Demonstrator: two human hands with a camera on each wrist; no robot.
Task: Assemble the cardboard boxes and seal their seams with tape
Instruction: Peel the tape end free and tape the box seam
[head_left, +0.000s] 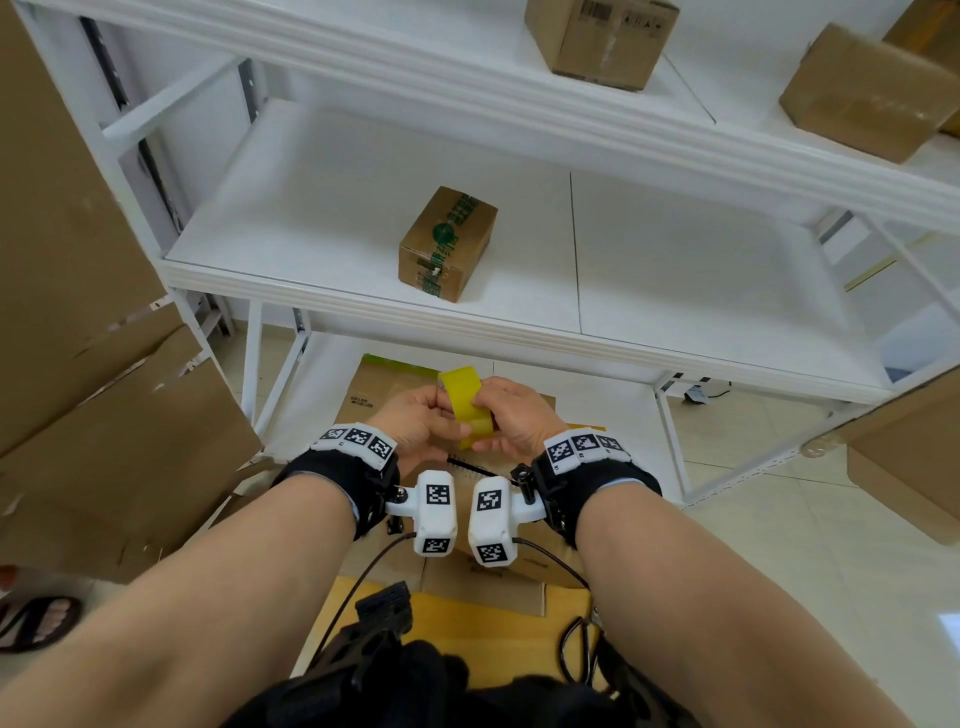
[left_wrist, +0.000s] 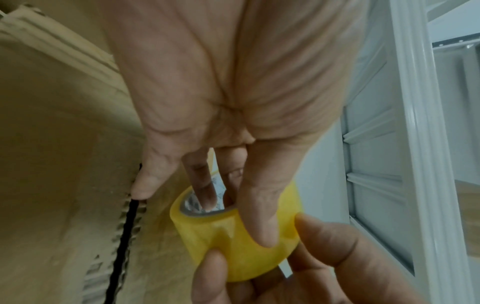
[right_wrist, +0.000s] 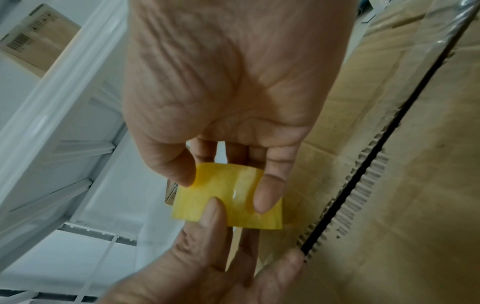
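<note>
Both forearms reach over flattened brown cardboard (head_left: 483, 587) before white metal shelving (head_left: 467, 312) at twelve o'clock, left hand (head_left: 415, 421) and right hand (head_left: 511, 415) both grasping a yellow tape roll (head_left: 466, 402).

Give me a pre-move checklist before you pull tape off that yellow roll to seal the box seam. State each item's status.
1. Tape roll in hand: ok, both hands hold it above the cardboard.
2. Left hand grip: ok, fingers sit inside the core with the thumb on the outer face.
3. Right hand grip: ok, thumb and fingers pinch the roll's outer face.
4. Free tape end found: cannot tell, no lifted edge shows in any view.
5. Flattened cardboard under the hands folded into a box: not ok, it lies flat.
6. Cutter for the tape: cannot tell, none is visible.
</note>
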